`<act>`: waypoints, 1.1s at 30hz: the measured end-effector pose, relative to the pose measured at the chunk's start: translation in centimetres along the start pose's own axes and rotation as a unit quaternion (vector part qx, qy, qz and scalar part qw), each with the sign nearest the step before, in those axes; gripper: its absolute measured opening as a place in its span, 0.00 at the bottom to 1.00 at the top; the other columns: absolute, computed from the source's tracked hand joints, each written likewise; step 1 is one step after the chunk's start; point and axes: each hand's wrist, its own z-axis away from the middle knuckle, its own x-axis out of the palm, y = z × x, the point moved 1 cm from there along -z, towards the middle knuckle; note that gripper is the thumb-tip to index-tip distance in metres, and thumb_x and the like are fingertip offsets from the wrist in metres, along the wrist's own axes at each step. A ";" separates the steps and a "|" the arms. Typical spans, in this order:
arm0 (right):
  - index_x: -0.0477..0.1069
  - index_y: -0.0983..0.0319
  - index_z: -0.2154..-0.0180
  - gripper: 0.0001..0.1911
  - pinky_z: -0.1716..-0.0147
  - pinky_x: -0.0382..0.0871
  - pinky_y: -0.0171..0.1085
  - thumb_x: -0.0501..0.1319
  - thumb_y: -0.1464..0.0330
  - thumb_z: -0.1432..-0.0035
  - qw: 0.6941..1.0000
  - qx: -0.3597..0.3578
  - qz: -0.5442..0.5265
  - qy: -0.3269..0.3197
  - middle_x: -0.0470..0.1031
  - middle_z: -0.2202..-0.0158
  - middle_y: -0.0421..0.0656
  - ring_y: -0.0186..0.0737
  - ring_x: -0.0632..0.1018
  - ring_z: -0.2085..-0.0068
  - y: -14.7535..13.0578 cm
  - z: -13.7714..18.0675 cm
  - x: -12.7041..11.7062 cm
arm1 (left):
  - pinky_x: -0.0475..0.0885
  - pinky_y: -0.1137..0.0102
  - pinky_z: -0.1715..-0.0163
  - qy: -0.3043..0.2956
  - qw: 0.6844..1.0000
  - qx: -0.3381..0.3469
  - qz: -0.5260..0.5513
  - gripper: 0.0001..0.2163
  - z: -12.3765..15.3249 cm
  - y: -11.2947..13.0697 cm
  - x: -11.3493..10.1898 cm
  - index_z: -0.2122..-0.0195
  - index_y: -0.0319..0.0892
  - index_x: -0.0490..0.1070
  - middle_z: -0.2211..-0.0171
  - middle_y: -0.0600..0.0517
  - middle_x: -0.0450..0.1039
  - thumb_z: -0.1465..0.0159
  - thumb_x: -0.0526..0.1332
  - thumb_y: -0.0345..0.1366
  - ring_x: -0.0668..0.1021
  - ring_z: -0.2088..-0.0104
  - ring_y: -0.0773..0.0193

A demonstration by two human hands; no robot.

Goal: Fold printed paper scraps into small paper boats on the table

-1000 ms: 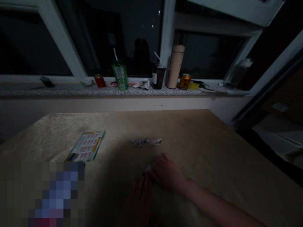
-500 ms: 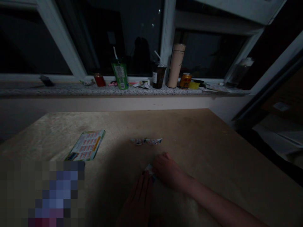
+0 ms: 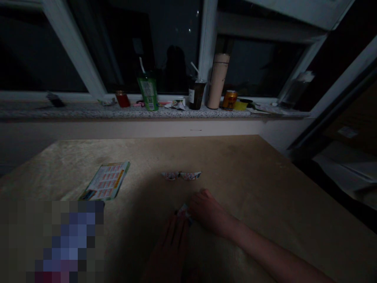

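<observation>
A small, light, printed piece of folded paper [image 3: 183,209] lies on the table between my hands. Stretched-out fingers of my left hand [image 3: 173,239] rest flat on its near side. My right hand [image 3: 207,210] is curled against its right edge, fingers bent down to the tabletop; whether they pinch the paper is hidden. Beyond the hands lie two printed, boat-shaped paper pieces [image 3: 191,176] [image 3: 170,176], their inner ends meeting at a dark spot. Dim light and shadow blur the details around my fingers.
To the left lies a printed card or booklet [image 3: 107,179]. A pixelated patch [image 3: 70,236] covers the lower left corner. Along the granite windowsill [image 3: 165,114] stand a green cup [image 3: 149,93], a dark cup [image 3: 196,96], a pink flask [image 3: 218,80], an orange can [image 3: 230,100] and a red jar [image 3: 122,99].
My left hand's fingers have drawn slightly back and to the left, exposing a little more of the paper. My right hand has hardly moved. The whole view has shifted slightly.
</observation>
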 end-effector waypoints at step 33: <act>0.77 0.56 0.58 0.18 0.48 0.50 0.45 0.71 0.62 0.52 0.949 0.102 -0.273 0.117 0.71 0.58 0.42 0.44 0.67 0.52 1.5 1.1 -1.2 | 0.60 0.56 0.43 -0.051 0.998 -0.033 0.011 0.39 -0.7 -0.2 -0.4 0.37 0.31 0.57 0.36 0.37 0.52 0.39 0.53 0.59 0.59 0.39 0.42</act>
